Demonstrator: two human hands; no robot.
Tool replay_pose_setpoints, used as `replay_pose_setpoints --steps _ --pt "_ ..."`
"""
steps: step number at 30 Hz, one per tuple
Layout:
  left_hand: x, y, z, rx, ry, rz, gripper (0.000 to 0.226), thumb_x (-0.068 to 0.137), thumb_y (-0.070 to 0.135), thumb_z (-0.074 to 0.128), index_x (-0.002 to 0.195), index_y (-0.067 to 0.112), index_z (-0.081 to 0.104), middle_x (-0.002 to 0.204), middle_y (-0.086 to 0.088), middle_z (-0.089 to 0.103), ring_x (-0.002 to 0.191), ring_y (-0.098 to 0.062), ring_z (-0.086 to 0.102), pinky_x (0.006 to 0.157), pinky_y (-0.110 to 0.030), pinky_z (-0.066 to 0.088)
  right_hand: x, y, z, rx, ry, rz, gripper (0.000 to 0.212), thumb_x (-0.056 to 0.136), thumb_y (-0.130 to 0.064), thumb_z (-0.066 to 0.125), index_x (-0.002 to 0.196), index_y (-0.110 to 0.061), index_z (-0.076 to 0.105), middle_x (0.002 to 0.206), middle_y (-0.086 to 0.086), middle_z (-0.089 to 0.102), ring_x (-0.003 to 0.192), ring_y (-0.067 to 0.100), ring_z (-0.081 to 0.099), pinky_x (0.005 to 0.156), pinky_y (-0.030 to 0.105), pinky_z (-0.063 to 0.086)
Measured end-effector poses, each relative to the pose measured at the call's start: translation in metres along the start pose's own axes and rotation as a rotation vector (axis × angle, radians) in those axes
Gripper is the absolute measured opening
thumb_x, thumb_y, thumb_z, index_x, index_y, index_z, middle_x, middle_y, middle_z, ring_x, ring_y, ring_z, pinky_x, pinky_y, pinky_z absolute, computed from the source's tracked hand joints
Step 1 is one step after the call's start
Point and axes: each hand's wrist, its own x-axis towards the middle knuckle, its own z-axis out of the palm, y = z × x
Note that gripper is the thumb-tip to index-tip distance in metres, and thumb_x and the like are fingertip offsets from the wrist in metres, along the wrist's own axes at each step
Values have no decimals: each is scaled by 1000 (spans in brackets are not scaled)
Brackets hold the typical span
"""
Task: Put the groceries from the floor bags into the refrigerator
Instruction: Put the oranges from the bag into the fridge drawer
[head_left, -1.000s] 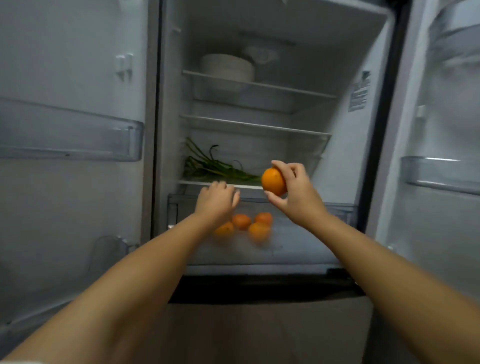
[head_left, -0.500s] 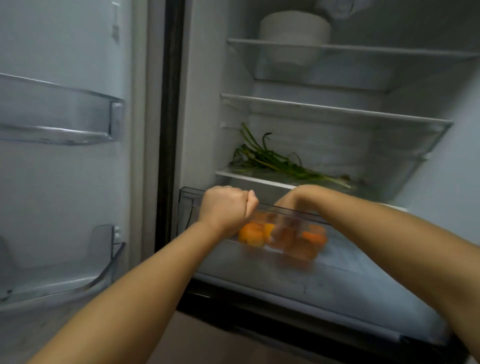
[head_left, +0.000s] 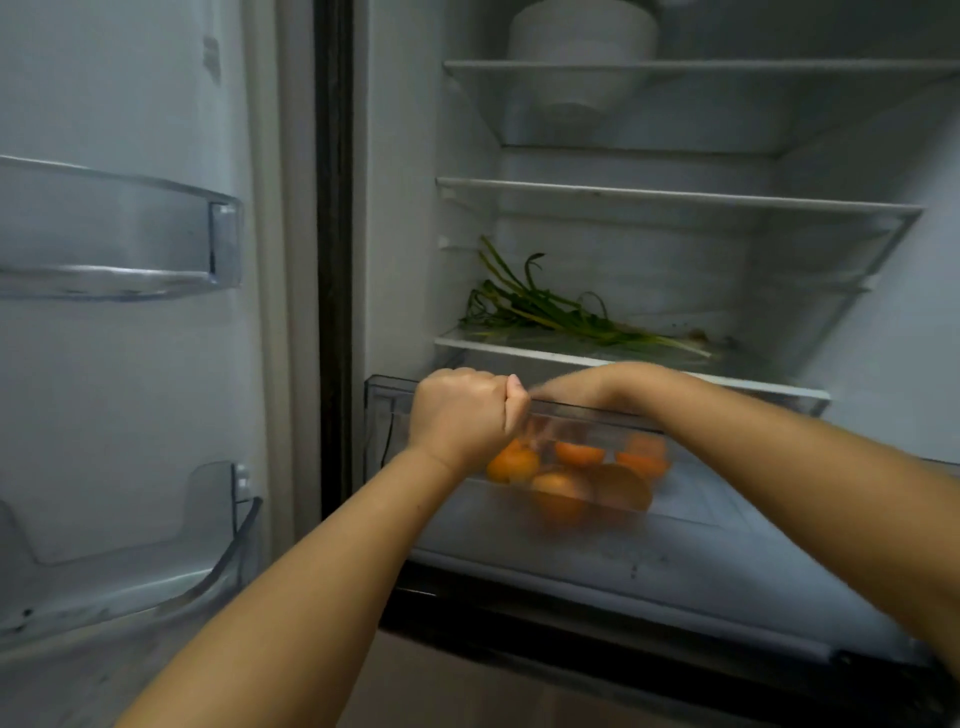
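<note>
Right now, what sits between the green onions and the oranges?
In the head view, the white shelf under the green onions and the drawer's clear rim above the oranges.

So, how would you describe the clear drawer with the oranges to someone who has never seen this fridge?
Look inside the open fridge, under the lowest shelf, where green stalks lie. Just below sits a clear plastic drawer, with the left hand closed on its front rim. Unlike the bare door bins to the left, it holds oranges.
</note>
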Motion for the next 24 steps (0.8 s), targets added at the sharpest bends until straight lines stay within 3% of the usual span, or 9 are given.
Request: replay_pose_setpoints --steps 2,4,7,11,16,19,20,22,24 --pt "1 0 0 5 -12 9 44 79 26 39 38 16 54 37 1 51 34 -20 49 44 -16 20 -26 -6 -5 17 411 -100 22 92 -28 58 114 -22 56 115 -2 61 102 15 58 83 28 49" --pt "1 0 0 -7 -16 14 45 79 26 39 38 16 54 37 1 50 34 -20 48 47 -17 18 -57 -5 -1 102 723 -101 24 94 -36 52 114 -23 59 104 -7 61 97 10 58 80 27 48" --pt "1 -1 1 -45 -9 28 45 80 25 39 37 17 51 35 1 47 33 -20 45 47 -18 17 -90 8 41 -56 1045 3 28 96 -43 41 94 -23 61 88 -4 62 84 16 59 69 33 46" --pt "0 -3 1 -80 -3 52 45 80 25 38 37 17 51 35 2 47 32 -20 44 46 -17 20 -105 41 93 -403 1375 231 51 94 -45 28 72 -17 65 75 4 65 73 30 60 61 34 42" --pt "0 -1 3 -134 -62 48 41 81 24 40 44 16 56 43 -2 54 39 -24 51 45 -23 38 -105 58 97 -513 1528 330 49 92 -32 31 70 -10 68 74 6 68 67 30 63 61 33 41" --pt "3 -2 10 -142 -155 54 45 84 25 35 64 14 74 65 -3 71 66 -22 68 75 -30 53 -95 62 93 -510 1584 290 45 90 -27 34 79 -9 74 91 5 74 87 26 69 80 32 39" --pt "5 -2 12 -147 -213 44 50 86 28 30 77 15 78 80 -2 75 84 -20 71 89 -33 50 -91 65 91 -499 1581 283 46 91 -27 34 81 -8 75 100 5 74 98 25 69 88 32 38" --pt "11 -2 18 -164 -342 14 67 86 35 12 107 18 74 116 1 70 119 -16 58 109 -32 33 -85 73 85 -468 1562 289 49 91 -28 32 83 -7 76 110 5 72 109 24 65 96 32 35" --pt "17 -4 26 -155 -454 26 69 89 34 5 129 22 59 138 5 54 136 -10 39 115 -28 17 -77 76 80 -461 1525 312 49 91 -28 32 90 -6 76 111 7 71 110 24 65 96 32 34"
